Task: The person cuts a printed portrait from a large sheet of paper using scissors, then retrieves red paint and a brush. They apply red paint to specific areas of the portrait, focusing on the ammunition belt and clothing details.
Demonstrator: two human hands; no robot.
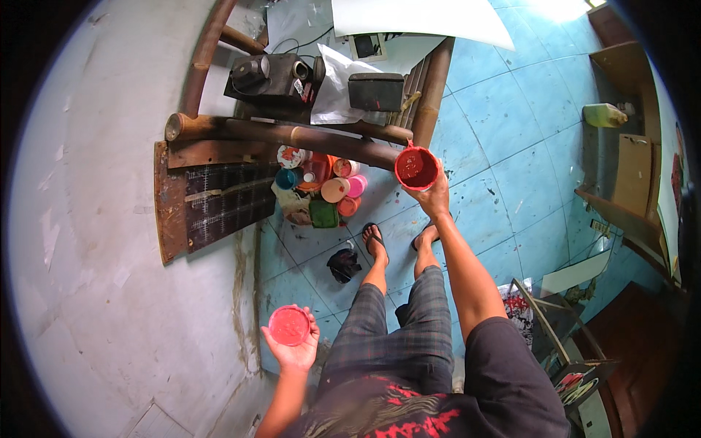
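Note:
My right hand [437, 196] is wrapped round a red paint pot [417, 169], held up with its mouth toward me. Dark red paint coats the inside. At the lower left my left hand [298, 353] holds a round, pinkish-red lid [289, 325], its fingers curled about the edge and its flat face turned up. Beyond my hands, several paint pots [336, 190] stand bunched together on the floor, in orange, pink, white and blue, with a green container [324, 214] at the near side.
A bamboo bench [292, 136] spans the far side, carrying a black machine [274, 84] and a dark box [376, 92]. A board [219, 201] leans near the left wall. On the blue tiles lies a black plastic bag [343, 265]. A jerrycan [604, 115] stands far right, and frames [555, 328] lean near right.

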